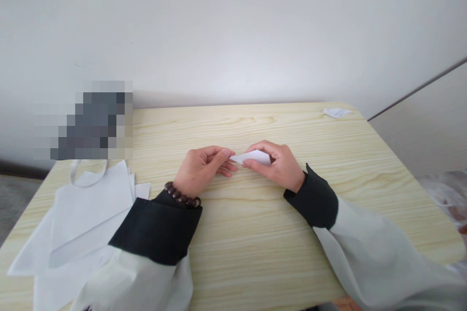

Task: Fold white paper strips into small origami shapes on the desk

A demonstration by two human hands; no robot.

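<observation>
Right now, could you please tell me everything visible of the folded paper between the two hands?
The folded paper is plain white, slim, angular, and narrows to a tip at the left. It is held sideways over the table: the left grip pinches the tip, the right grip holds the wider part, partly hiding it. Whether it touches the table is unclear.

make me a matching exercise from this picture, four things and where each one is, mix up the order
Things
1. folded paper
2. beaded bracelet
3. white sheets
4. black cuffs

Places
A. around the left wrist
B. held by the left hand and right hand
C. at the ends of the pale sleeves
D. on the left side of the table

Pairs: 1-B, 2-A, 3-D, 4-C
</observation>
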